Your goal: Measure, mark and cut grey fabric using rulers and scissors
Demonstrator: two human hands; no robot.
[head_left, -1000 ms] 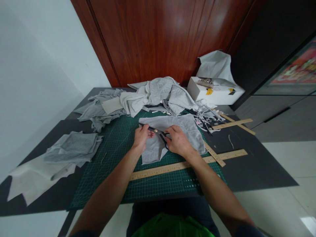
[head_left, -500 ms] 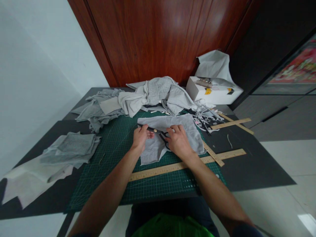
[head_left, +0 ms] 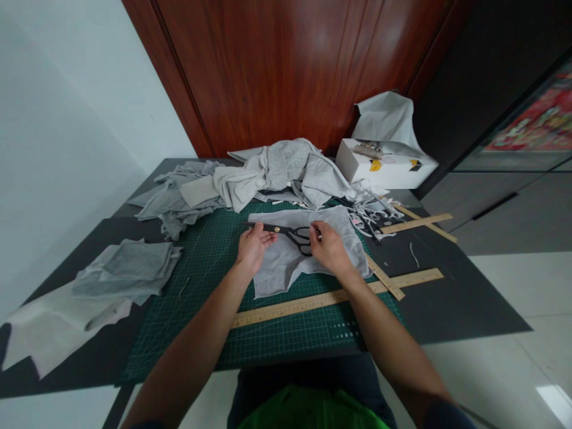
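Black scissors with a brass-coloured pivot lie level above a grey piece of cloth. My left hand grips them by the blades, the tip sticking out past my thumb. At the handle end is my right hand, its fingers curled together beside the finger loops. Something small and dark shows at its fingertips; I cannot make out what it is. The cloth is spread on a green cutting mat, one front corner folded unevenly.
A long wooden ruler crosses the mat in front of the cloth, with a shorter ruler over it. Crumpled fabric lies behind. Folded cloth pieces are at left. Scraps and a white box stand back right.
My right hand has shifted slightly right, drawing back from the scissors' finger loops, which now show more fully. My left hand has moved a little left with the scissors, which lie more level.
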